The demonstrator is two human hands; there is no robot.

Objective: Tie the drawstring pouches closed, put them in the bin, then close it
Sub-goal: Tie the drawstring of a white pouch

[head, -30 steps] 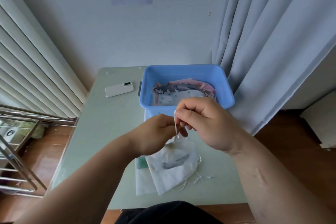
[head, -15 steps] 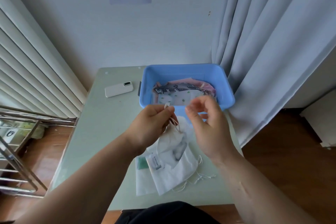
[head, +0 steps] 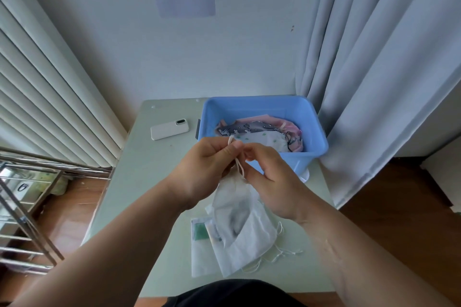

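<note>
A white drawstring pouch (head: 234,203) hangs by its gathered neck above the table, just in front of the blue bin (head: 316,129). My left hand (head: 207,167) pinches the white drawstring (head: 239,166) near its top. My right hand (head: 269,179) pinches the same cord just beside it, fingertips almost touching the left ones. More white pouches (head: 239,249) lie in a pile on the table under the hanging one, with loose strings trailing to the right. Several patterned pouches (head: 262,132) lie inside the open bin. No lid is visible.
A white phone (head: 169,129) lies on the pale green table (head: 139,182) left of the bin. Grey curtains (head: 374,82) hang close on the right, blinds on the left. A metal rack (head: 22,207) stands at the lower left.
My hands parted and came together again at the cord, and the pouch rose off the pile. The view has tilted upward slightly.
</note>
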